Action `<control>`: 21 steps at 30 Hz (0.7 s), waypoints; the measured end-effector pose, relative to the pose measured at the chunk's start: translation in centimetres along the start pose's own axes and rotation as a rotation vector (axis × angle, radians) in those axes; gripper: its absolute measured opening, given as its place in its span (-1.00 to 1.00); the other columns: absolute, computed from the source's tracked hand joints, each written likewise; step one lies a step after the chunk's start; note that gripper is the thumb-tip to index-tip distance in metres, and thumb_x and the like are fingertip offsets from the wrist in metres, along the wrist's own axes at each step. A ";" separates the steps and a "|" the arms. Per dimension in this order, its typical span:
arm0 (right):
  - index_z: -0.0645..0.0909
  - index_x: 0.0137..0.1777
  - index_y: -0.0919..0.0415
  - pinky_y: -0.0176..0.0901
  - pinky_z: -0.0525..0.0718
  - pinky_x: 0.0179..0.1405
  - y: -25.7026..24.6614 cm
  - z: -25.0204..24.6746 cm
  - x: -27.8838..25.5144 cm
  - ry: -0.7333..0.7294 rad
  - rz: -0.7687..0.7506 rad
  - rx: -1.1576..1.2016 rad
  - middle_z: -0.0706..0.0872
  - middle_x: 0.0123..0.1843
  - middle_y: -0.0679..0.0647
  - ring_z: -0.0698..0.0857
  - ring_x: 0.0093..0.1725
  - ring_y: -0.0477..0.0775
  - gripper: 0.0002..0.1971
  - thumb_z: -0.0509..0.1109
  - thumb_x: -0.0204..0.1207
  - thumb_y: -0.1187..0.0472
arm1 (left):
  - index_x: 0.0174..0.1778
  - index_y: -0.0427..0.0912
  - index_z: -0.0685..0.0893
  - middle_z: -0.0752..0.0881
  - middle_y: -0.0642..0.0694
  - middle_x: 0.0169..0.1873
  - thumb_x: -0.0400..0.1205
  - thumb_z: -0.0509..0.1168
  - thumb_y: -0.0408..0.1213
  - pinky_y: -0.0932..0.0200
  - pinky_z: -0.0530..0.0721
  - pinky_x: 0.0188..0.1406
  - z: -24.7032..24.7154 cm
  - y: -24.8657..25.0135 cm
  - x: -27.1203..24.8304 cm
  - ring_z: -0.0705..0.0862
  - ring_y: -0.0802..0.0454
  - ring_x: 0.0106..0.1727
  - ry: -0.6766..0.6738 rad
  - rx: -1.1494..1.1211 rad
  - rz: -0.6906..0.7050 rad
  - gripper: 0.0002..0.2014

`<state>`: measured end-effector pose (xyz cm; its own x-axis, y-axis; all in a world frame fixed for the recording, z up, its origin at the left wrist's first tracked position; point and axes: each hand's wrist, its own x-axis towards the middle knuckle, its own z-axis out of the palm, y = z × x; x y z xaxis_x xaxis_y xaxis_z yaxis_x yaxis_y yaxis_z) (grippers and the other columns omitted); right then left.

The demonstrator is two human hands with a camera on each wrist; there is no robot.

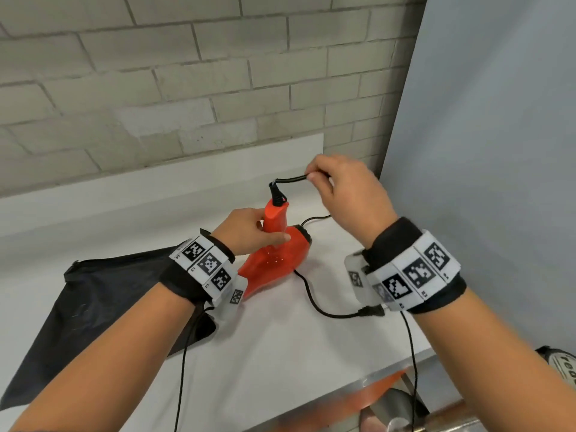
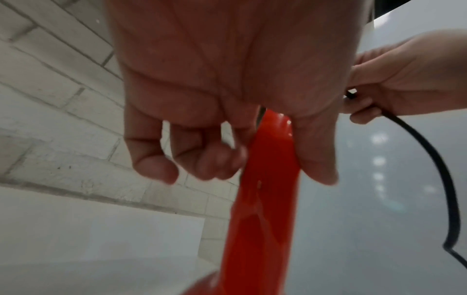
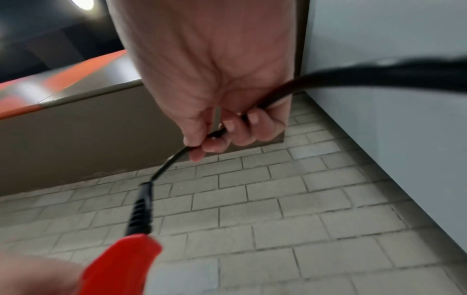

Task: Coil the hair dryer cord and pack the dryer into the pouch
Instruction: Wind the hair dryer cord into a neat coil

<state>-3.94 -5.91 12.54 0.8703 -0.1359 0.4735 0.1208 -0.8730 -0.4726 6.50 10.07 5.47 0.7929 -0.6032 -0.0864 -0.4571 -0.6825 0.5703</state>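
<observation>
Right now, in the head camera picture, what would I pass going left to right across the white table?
Black pouch → left hand gripping the handle of the red hair dryer → right hand pinching the black cord above the handle → grey panel at the right edge.

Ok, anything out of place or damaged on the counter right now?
Nothing looks damaged or spilled. The black power cord sprawls uncoiled across the white counter, and the black fabric pouch lies flat, unpacked. The left hand grips the red plastic hair dryer; the right hand pinches the cord.
</observation>
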 end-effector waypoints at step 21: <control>0.60 0.29 0.19 -0.36 0.46 -0.05 2.3 2.2 5.2 0.076 -0.152 0.158 0.71 -0.10 0.25 0.65 -0.07 0.16 -0.62 0.13 0.58 0.45 | -0.39 -0.18 0.45 0.24 0.19 -0.77 0.71 -0.06 -0.25 0.34 0.15 -0.65 -4.0 6.1 2.0 0.14 0.26 -0.72 0.152 -1.081 0.269 -0.64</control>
<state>1.90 -7.57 12.23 0.7985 -0.0484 0.6001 0.3263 -0.8029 -0.4990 6.92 6.32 12.04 0.7960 -0.5698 0.2043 -0.0898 0.2227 0.9708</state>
